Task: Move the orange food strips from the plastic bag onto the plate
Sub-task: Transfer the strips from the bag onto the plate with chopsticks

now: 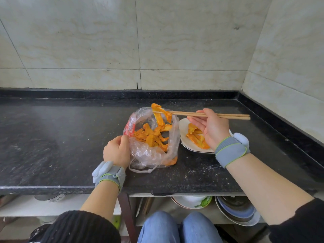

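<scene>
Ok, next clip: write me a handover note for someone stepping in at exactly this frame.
The left hand grips the plastic bag at its rim, holding it open on the counter. The right hand holds chopsticks that pinch one orange strip above the bag. Done: a few strips lie on the plate, right of the bag. Left: bring this strip to the plate, then the pile of strips in the bag.

right hand [209,130] — chopsticks [210,115] lift strip [160,114] | left hand [116,150] — bag [152,139]
</scene>
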Available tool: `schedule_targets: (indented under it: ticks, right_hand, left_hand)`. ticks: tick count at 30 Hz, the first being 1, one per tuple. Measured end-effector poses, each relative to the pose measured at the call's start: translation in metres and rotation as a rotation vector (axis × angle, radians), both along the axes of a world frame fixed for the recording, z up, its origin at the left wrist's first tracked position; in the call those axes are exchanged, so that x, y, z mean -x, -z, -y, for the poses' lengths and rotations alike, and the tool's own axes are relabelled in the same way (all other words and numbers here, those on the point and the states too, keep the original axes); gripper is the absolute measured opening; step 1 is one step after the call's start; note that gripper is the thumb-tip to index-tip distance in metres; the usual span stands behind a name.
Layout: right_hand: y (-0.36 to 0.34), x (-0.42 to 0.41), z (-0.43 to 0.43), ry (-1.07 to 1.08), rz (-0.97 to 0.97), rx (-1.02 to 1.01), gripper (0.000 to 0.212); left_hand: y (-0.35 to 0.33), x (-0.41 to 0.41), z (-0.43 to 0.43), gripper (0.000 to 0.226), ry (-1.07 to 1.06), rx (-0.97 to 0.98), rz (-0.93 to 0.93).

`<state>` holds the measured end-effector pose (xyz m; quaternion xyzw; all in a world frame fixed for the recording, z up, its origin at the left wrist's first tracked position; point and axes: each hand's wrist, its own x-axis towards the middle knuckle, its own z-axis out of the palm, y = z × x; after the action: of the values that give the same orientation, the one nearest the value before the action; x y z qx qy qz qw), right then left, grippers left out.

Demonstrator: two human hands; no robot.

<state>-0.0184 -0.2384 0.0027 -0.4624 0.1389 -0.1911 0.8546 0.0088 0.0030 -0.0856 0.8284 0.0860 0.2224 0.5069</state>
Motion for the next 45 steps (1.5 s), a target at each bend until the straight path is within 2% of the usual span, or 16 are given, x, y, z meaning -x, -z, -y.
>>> schedule_targets:
  ticks: [5, 10, 16, 22, 26, 30, 33, 45]
  right_hand:
    - [-0.024, 0.01, 0.02, 0.065, 0.055, 0.052, 0.022]
    - [-0.034, 0.024, 0.04, 0.155, 0.111, 0.199, 0.025]
    - [-0.03, 0.041, 0.058, 0.309, 0.072, 0.494, 0.027]
    - [-0.021, 0.05, 0.06, 0.392, 0.053, 0.894, 0.028]
    - [-0.015, 0.05, 0.051, 0.33, 0.047, 1.133, 0.033]
    - [-0.01, 0.051, 0.045, 0.282, 0.025, 1.283, 0.036]
    - [-0.01, 0.052, 0.043, 0.268, 0.014, 1.338, 0.037]
    - [-0.043, 0.043, 0.037, 0.21, 0.003, 1.341, 0.038]
  left_hand:
    - [-0.001, 0.002, 0.0, 0.034, 0.002, -0.011, -0.011]
    - [-0.001, 0.002, 0.0, 0.035, 0.011, -0.001, -0.012]
    - [-0.001, 0.002, 0.0, 0.037, 0.002, -0.019, -0.02]
    - [-0.002, 0.003, 0.0, 0.035, 0.002, -0.023, -0.025]
    - [-0.003, 0.003, 0.001, 0.037, -0.013, -0.042, -0.033]
    - [-0.004, 0.005, 0.001, 0.035, -0.002, -0.045, -0.03]
    - [-0.003, 0.004, 0.001, 0.036, -0.005, -0.046, -0.029]
    - [-0.003, 0.004, 0.002, 0.033, 0.002, -0.026, -0.023]
